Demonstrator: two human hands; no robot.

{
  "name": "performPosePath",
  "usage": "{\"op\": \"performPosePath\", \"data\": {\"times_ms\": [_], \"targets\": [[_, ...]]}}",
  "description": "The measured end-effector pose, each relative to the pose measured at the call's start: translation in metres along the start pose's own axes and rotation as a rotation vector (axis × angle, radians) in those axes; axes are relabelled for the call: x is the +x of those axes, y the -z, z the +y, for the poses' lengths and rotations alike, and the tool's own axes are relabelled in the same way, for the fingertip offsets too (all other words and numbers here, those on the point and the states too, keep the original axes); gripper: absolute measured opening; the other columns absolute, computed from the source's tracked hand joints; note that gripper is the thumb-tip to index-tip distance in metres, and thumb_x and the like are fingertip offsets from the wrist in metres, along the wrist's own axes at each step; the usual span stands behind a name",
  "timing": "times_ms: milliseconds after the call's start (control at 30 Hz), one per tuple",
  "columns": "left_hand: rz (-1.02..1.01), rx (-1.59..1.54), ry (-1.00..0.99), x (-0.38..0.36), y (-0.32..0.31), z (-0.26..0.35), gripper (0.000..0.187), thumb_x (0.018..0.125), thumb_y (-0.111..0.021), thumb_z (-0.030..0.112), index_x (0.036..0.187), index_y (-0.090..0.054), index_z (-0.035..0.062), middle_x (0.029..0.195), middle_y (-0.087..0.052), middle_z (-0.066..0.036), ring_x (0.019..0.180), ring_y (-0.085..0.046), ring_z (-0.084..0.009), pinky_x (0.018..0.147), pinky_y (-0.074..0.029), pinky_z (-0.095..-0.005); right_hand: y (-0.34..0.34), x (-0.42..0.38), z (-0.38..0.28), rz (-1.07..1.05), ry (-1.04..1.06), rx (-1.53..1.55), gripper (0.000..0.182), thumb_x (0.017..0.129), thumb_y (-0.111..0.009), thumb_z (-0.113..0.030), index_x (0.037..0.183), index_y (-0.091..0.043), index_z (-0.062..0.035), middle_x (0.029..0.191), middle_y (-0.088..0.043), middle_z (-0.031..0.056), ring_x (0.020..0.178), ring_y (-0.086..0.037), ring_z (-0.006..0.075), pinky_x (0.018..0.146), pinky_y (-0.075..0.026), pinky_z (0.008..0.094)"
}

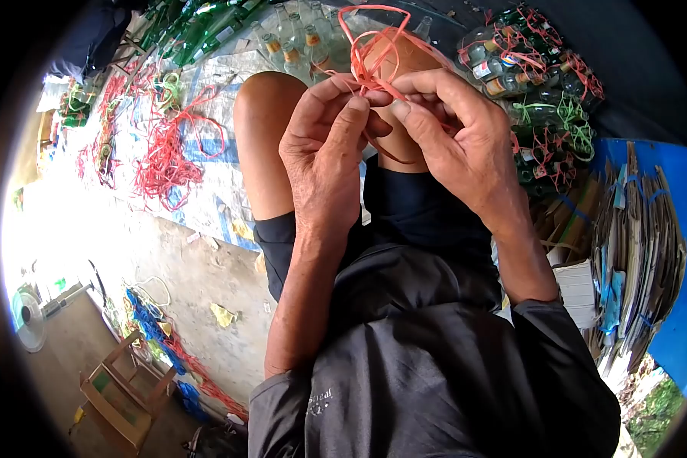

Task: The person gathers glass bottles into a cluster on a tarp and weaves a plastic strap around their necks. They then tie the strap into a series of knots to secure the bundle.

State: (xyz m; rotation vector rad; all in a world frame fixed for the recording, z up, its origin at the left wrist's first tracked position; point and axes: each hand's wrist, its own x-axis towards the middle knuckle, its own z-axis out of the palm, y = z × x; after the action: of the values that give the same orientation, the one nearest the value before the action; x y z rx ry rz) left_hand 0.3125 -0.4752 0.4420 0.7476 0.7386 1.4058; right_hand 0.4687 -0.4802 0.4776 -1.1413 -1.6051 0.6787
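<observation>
Both hands meet above my knees around a knotted bunch of pink plastic twine [368,67]. My left hand [330,141] pinches the twine between thumb and forefinger, just below the knot. On the other side my right hand [462,133] pinches a strand between thumb and forefinger. Loops of the twine stand up above the fingers, and one darker end hangs down between the hands. Clear glass bottles [301,46] stand on the ground beyond my left knee. The exact crossing of the strands is partly hidden by my fingertips.
Tangled pink twine [168,156] lies on a white and blue sheet [214,137]. Green bottles [206,30] are heaped at the back. Tied bundles of bottles [511,69] sit at right, above stacked cardboard [637,252]. A wooden chair [118,397] and a fan [29,319] are at lower left.
</observation>
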Motion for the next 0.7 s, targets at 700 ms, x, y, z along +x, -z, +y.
{"op": "performPosePath", "data": {"times_ms": [700], "targets": [[0.082,0.244,-0.049,-0.002,0.004,0.001,0.017,0.105,-0.067,0.012,0.105,-0.071,-0.0037,0.093,-0.070,0.000,0.085,-0.061,-0.0054,0.078,-0.050,-0.0209,-0.001,-0.003,0.012,-0.075,-0.061,0.055,0.016,0.094,-0.076,-0.009,0.104,-0.070,0.0016,0.089,-0.074,0.0106,0.078,-0.072,0.0145,0.069,-0.057,0.0284]]}}
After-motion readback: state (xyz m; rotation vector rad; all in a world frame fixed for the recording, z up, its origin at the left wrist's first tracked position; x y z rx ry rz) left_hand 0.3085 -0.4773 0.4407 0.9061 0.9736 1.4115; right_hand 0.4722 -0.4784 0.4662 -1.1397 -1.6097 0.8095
